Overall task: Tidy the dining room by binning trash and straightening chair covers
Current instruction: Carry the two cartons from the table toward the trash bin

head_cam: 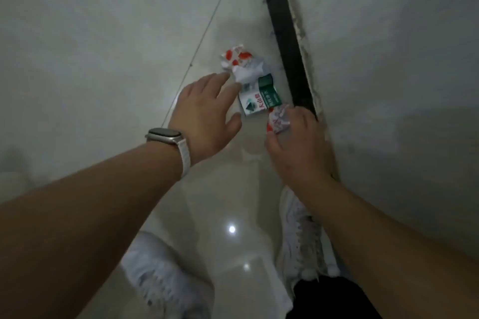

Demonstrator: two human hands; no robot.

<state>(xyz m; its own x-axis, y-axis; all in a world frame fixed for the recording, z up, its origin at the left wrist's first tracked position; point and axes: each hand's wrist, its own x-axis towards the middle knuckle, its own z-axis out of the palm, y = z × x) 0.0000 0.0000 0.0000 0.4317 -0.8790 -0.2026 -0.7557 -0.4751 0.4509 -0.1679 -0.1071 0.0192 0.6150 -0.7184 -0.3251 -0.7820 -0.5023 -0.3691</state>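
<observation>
A glossy pale tiled floor (103, 59) runs along a black skirting strip (282, 21) at the foot of the wall (388, 59) on the right. Beside that strip lie a crumpled red-and-white wrapper (241, 65) and, just nearer, a green-and-white carton (259, 98). Your left hand (204, 114), wearing a watch (164, 137), has its fingers spread just left of both. Your right hand (300, 147) pinches a small wrapper (277, 120) between thumb and curled fingers, right beside the carton.

Tiled floor (108, 65) holds a green carton (260, 99) and, seemingly, crumpled paper (242, 66).
</observation>
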